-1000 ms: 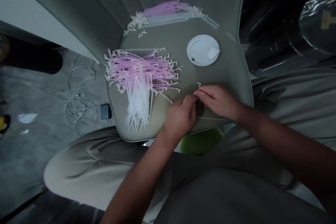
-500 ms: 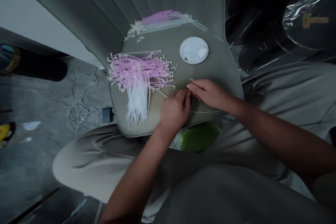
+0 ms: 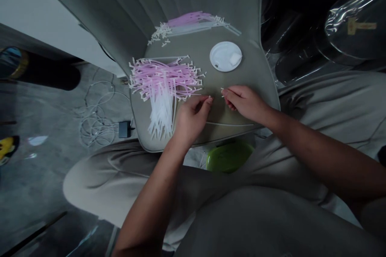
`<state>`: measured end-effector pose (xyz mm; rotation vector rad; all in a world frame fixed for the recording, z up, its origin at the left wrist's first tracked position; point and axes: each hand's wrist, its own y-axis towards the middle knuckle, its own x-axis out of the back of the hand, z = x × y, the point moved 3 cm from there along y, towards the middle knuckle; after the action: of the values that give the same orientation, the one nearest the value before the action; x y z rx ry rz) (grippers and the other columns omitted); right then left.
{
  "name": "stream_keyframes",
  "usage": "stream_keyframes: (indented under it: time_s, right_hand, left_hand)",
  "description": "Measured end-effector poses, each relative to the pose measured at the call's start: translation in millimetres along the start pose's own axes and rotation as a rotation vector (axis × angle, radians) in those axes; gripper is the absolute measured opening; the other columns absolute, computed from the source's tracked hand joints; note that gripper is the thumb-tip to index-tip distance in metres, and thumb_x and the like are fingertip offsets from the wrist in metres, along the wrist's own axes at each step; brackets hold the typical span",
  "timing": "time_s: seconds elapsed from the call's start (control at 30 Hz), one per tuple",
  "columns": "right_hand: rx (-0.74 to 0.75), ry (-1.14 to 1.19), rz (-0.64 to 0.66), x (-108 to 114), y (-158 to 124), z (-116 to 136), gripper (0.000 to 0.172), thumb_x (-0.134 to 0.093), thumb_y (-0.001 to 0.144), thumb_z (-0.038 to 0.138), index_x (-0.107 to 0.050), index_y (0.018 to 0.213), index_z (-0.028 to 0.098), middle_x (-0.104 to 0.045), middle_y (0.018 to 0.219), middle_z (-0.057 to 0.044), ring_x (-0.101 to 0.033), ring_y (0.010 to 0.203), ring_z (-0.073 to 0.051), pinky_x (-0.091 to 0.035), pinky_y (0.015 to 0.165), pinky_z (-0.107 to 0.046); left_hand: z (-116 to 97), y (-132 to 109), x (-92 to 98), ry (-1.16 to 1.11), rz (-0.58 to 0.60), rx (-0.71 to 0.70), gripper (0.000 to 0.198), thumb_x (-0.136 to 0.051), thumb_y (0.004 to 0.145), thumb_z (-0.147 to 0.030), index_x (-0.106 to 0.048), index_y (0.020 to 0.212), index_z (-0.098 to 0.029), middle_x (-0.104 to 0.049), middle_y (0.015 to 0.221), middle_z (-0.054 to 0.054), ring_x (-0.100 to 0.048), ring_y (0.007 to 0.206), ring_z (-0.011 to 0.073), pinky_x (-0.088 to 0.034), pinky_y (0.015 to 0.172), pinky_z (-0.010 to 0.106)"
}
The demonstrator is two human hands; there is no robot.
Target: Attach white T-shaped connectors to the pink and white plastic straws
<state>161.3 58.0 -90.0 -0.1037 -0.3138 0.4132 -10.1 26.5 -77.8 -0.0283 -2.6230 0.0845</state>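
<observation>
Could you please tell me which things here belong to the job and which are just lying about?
Job: left hand; right hand; pink-and-white T-ended plastic strips; smaller strip bundle
Lying about: white lid; green container; floor cable

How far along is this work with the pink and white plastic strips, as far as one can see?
The tidy row of strips at the back of the seat looks done. The left hand and right hand are at a small white piece. The big loose pile looks left.

One left hand (image 3: pixel 191 118), one right hand (image 3: pixel 247 104), two heaps of pink-and-white T-ended plastic sticks (image 3: pixel 164 78) (image 3: pixel 189 22), one white plastic cup lid (image 3: pixel 225 56), one green plastic container (image 3: pixel 229 157), one black charger (image 3: pixel 124 129)
</observation>
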Motion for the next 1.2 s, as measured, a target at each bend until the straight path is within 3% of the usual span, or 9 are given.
stream_keyframes:
  time_s: [0.3,0.47,0.7,0.9,1.07,1.2]
  right_hand:
    - [0.201,-0.580,-0.097,-1.8,-9.7,8.7,0.031,-0.050,0.094,0.034,-0.055,0.068,0.018,-0.057,0.067,-0.001,-0.045,0.063,-0.013,-0.026,0.062,-0.029]
    - [0.202,-0.766,-0.070,-4.0,-10.0,8.9,0.025,-0.052,0.094,0.035,-0.066,0.083,0.018,-0.070,0.084,-0.005,-0.056,0.074,-0.017,-0.028,0.064,-0.030]
    - [0.273,-0.975,0.014,-10.7,-8.8,13.6,0.026,-0.048,0.097,0.035,-0.068,0.099,0.019,-0.072,0.104,-0.009,-0.063,0.091,-0.022,-0.034,0.071,-0.031]
    - [0.263,-1.046,0.003,-12.1,-6.1,17.1,0.032,-0.046,0.096,0.041,-0.071,0.098,0.020,-0.074,0.101,-0.008,-0.065,0.089,-0.023,-0.033,0.067,-0.032]
    - [0.235,-1.055,-0.032,-7.7,-7.7,15.6,0.038,-0.047,0.094,0.045,-0.073,0.087,0.018,-0.076,0.094,-0.011,-0.065,0.080,-0.023,-0.029,0.062,-0.032]
    - [0.205,-1.045,-0.068,-4.7,-8.2,12.2,0.041,-0.048,0.093,0.047,-0.074,0.084,0.018,-0.076,0.089,-0.010,-0.064,0.075,-0.022,-0.028,0.060,-0.032]
  left_hand:
    - [-18.9,-7.3,26.5,-0.117,-0.036,0.088,0.022,-0.065,0.082,-0.035,-0.076,0.089,-0.017,-0.072,0.082,0.003,-0.062,0.073,0.0145,-0.049,0.073,0.028]
    - [-12.3,-11.5,27.0,-0.078,-0.059,0.064,0.027,-0.065,0.082,-0.037,-0.076,0.095,-0.016,-0.074,0.085,0.005,-0.064,0.075,0.0158,-0.049,0.074,0.028]
    - [-0.7,-8.3,25.0,-0.026,-0.072,-0.002,0.033,-0.056,0.088,-0.037,-0.072,0.107,-0.015,-0.074,0.092,0.006,-0.064,0.073,0.0151,-0.050,0.072,0.028]
    - [-3.4,-15.5,39.7,0.207,-0.131,-0.130,0.032,-0.050,0.092,-0.038,-0.073,0.103,-0.018,-0.074,0.092,0.006,-0.066,0.082,0.0176,-0.049,0.078,0.028]
    - [10.2,-24.2,50.1,0.434,-0.184,-0.193,0.034,-0.047,0.093,-0.037,-0.073,0.101,-0.017,-0.073,0.092,0.008,-0.065,0.082,0.0192,-0.047,0.074,0.029]
    - [11.6,-23.5,47.6,0.437,-0.197,-0.261,0.036,-0.042,0.096,-0.037,-0.072,0.102,-0.017,-0.073,0.092,0.008,-0.064,0.083,0.0183,-0.045,0.076,0.029]
